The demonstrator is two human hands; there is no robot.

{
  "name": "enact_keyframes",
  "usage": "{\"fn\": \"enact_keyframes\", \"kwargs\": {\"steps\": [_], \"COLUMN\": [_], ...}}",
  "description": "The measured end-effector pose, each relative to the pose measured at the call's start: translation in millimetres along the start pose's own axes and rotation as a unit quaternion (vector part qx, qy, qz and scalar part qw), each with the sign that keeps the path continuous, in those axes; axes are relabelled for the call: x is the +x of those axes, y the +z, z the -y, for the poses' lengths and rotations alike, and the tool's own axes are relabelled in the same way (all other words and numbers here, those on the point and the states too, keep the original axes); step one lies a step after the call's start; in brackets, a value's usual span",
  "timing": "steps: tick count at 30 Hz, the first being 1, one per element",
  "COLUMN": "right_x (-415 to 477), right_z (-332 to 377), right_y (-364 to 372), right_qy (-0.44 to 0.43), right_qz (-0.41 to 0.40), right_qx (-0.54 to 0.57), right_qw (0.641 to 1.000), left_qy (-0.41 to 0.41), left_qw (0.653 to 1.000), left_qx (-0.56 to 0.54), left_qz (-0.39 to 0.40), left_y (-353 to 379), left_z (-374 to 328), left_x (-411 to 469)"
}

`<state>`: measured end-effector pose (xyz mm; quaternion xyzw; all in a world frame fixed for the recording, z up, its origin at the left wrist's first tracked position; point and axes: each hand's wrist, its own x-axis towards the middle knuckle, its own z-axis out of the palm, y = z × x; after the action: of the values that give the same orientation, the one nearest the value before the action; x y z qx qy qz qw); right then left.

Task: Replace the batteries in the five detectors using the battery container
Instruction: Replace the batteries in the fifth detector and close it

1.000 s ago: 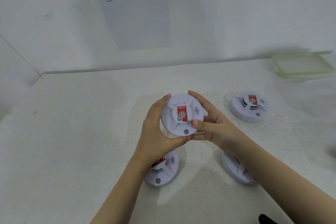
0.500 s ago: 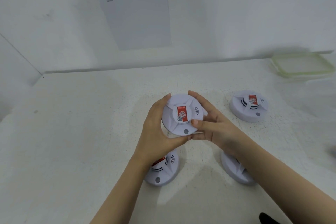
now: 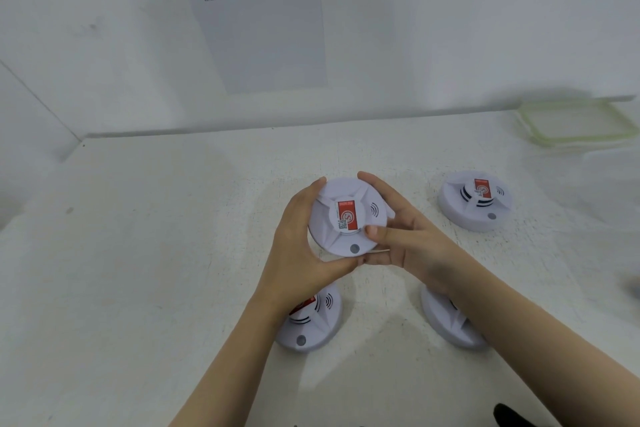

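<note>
The held detector (image 3: 329, 236) looks smooth, matt white plastic, its red label (image 3: 347, 215) slightly glossy; the table (image 3: 156, 253) is white, rough and speckled; the far-right container lid (image 3: 575, 125) is clear plastic, green-rimmed; the wall sheet (image 3: 263, 28) is matt paper.

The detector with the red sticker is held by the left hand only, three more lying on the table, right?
No: the head view shows both left hand and right hand gripping the detector; three more lie on the table.
</note>
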<state>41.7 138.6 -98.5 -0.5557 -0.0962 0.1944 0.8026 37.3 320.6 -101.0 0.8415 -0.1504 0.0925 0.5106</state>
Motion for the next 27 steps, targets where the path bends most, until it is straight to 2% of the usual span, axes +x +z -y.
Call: {"fn": "enact_keyframes", "kwargs": {"steps": [27], "right_x": [-1.3], "right_z": [0.1], "right_y": [-0.9], "right_qy": [-0.002], "right_qz": [0.005], "right_qx": [0.002], "right_qw": [1.0], "left_qy": [-0.011], "left_qw": [1.0], "left_qx": [0.001], "left_qz": [0.005], "left_y": [0.8], "left_z": [1.5], "left_x": [0.2]}}
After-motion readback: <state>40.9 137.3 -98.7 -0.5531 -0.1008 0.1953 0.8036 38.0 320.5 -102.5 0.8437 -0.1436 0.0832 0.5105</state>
